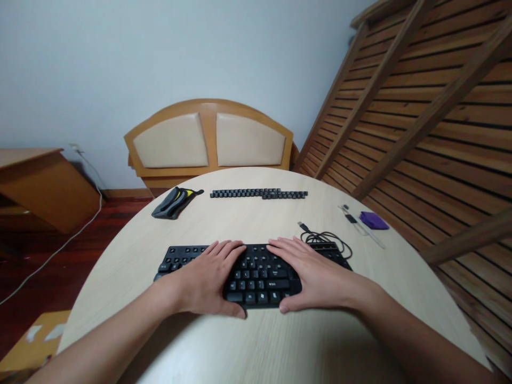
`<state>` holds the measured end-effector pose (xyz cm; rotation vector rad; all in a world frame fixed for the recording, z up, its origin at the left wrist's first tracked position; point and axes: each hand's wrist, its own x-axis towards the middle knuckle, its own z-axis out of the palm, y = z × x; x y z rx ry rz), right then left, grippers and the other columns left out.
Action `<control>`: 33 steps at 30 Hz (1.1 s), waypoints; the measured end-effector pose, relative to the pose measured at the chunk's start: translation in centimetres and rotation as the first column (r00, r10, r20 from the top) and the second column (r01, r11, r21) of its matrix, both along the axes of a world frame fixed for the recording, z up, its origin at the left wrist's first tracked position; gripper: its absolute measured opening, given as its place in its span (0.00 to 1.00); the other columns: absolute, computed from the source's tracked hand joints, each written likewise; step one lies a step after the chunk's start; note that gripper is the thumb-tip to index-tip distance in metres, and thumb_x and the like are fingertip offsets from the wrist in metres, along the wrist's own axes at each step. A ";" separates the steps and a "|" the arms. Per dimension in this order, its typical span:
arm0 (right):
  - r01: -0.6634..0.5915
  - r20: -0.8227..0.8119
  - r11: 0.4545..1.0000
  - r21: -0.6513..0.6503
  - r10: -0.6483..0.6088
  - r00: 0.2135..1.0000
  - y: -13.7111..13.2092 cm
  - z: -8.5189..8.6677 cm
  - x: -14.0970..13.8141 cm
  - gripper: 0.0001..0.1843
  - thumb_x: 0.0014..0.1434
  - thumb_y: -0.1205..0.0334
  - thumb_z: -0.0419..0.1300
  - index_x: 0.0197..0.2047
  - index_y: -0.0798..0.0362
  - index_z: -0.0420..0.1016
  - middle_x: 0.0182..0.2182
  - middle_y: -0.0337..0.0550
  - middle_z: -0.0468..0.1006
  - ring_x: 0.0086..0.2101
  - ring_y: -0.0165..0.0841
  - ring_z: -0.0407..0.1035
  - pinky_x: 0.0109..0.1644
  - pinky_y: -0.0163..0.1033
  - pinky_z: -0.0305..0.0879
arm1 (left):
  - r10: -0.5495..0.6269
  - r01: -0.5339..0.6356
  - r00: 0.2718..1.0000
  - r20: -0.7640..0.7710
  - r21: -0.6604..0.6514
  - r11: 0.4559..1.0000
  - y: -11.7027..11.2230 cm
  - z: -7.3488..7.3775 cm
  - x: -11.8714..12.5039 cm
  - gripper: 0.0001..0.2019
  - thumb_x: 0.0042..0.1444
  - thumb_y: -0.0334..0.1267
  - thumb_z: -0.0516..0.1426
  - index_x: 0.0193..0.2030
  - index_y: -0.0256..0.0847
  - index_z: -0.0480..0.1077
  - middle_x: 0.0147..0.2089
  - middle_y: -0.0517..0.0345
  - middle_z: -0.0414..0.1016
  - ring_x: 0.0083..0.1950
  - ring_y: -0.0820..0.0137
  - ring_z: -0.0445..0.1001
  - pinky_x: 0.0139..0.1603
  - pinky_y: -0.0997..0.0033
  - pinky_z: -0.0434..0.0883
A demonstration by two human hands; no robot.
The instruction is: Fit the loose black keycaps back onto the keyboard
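A black computer keyboard (262,272) lies on the round pale table in front of me. Its lower rows carry keycaps, while bare key sockets show along the upper rows. My left hand (210,277) grips it left of the middle, fingers at the far edge and thumb at the near edge. On the right part, my right hand (316,274) spans it the same way. Both hands hide many of the keys. Behind the keyboard's right end lies its coiled black cable (330,238) with a USB plug. Loose black keycaps (245,193) stand in rows farther back.
A grey, black and yellow folded item (176,202), perhaps gloves, lies at the table's back left. At the right are a purple cloth (373,220), a slim white tool (376,238) and a small black piece (351,218). A wooden headboard (212,133) stands behind the table (132,266).
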<state>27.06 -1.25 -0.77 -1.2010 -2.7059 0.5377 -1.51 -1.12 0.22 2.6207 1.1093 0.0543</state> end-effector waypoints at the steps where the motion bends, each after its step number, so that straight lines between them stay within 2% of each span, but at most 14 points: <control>1: -0.003 -0.004 1.000 -0.001 0.003 1.000 0.0 0.0 -0.1 0.60 0.46 0.31 0.67 0.72 0.57 0.55 0.70 0.57 0.54 0.68 0.51 0.48 0.72 0.59 0.41 | -0.002 0.002 1.000 0.003 -0.012 1.000 0.1 0.4 0.0 0.54 0.45 0.69 0.61 0.72 0.37 0.52 0.73 0.37 0.54 0.72 0.45 0.56 0.71 0.44 0.54; 3: -0.009 -0.024 1.000 0.001 0.009 1.000 0.0 0.2 -0.2 0.59 0.46 0.33 0.68 0.71 0.56 0.56 0.69 0.57 0.56 0.67 0.51 0.50 0.71 0.57 0.45 | -0.003 0.004 1.000 0.014 -0.042 0.999 0.4 1.2 0.1 0.48 0.50 0.68 0.58 0.70 0.38 0.55 0.71 0.39 0.58 0.69 0.49 0.60 0.69 0.49 0.59; 6: -0.013 -0.047 1.000 -0.001 0.013 0.999 0.0 0.4 -0.3 0.58 0.46 0.34 0.68 0.71 0.56 0.57 0.68 0.57 0.58 0.66 0.51 0.51 0.70 0.57 0.47 | 0.017 -0.018 1.000 -0.008 -0.052 0.998 1.9 2.2 1.1 0.33 0.61 0.60 0.54 0.65 0.39 0.62 0.63 0.44 0.70 0.61 0.55 0.71 0.62 0.56 0.67; 9: -0.018 -0.060 1.000 0.006 0.019 0.998 0.0 0.2 -0.2 0.58 0.46 0.34 0.68 0.71 0.57 0.57 0.68 0.58 0.59 0.66 0.51 0.52 0.70 0.57 0.45 | 0.049 -0.044 0.997 -0.058 0.080 0.996 4.7 2.3 2.8 0.27 0.65 0.56 0.52 0.61 0.40 0.67 0.58 0.47 0.75 0.56 0.56 0.75 0.56 0.59 0.70; 11: -0.022 -0.081 1.000 0.014 0.023 0.996 0.0 -0.1 -0.1 0.57 0.46 0.35 0.68 0.71 0.56 0.57 0.68 0.57 0.59 0.65 0.51 0.52 0.70 0.57 0.45 | 0.094 -0.065 0.985 -0.147 0.195 0.979 7.2 1.9 4.1 0.22 0.65 0.53 0.52 0.59 0.42 0.68 0.56 0.49 0.77 0.53 0.56 0.77 0.51 0.61 0.71; 13: -0.026 -0.101 1.000 0.016 0.027 0.995 0.1 -0.2 0.0 0.56 0.47 0.36 0.68 0.71 0.55 0.57 0.68 0.56 0.59 0.65 0.51 0.52 0.70 0.58 0.45 | 0.140 -0.097 0.976 -0.166 0.241 0.966 9.7 1.3 5.5 0.19 0.65 0.48 0.53 0.58 0.41 0.69 0.55 0.46 0.77 0.53 0.54 0.77 0.50 0.61 0.71; 17: -0.034 -0.110 0.999 0.016 0.035 0.993 0.1 -0.4 0.1 0.54 0.48 0.38 0.68 0.71 0.55 0.57 0.68 0.55 0.58 0.66 0.49 0.51 0.70 0.56 0.45 | 0.233 -0.179 0.957 -0.173 0.281 0.943 13.7 0.4 8.0 0.19 0.67 0.45 0.52 0.60 0.40 0.67 0.54 0.44 0.77 0.54 0.53 0.76 0.51 0.58 0.70; 21: -0.033 -0.120 0.999 0.010 0.034 0.992 0.1 -0.4 0.2 0.53 0.48 0.40 0.68 0.71 0.53 0.57 0.69 0.54 0.58 0.66 0.50 0.51 0.70 0.57 0.45 | 0.343 -0.287 0.927 -0.155 0.299 0.910 16.0 -0.2 10.1 0.23 0.69 0.49 0.52 0.64 0.37 0.62 0.53 0.43 0.75 0.52 0.56 0.76 0.52 0.53 0.71; 27: -0.037 -0.124 0.999 0.006 0.037 0.992 0.1 -0.4 0.2 0.52 0.49 0.41 0.68 0.71 0.55 0.57 0.69 0.55 0.58 0.66 0.49 0.50 0.70 0.56 0.44 | 0.429 -0.378 0.895 -0.124 0.298 0.876 17.6 -0.9 11.8 0.21 0.68 0.47 0.55 0.62 0.38 0.65 0.55 0.47 0.72 0.51 0.59 0.75 0.53 0.51 0.73; 33: -0.036 -0.133 0.999 0.022 0.039 0.990 0.0 -0.4 0.2 0.53 0.49 0.40 0.68 0.71 0.55 0.57 0.68 0.55 0.58 0.66 0.49 0.51 0.71 0.55 0.44 | 0.437 -0.394 0.894 -0.102 0.288 0.873 18.2 -1.3 12.0 0.18 0.68 0.45 0.56 0.59 0.38 0.67 0.55 0.48 0.72 0.52 0.59 0.75 0.53 0.50 0.73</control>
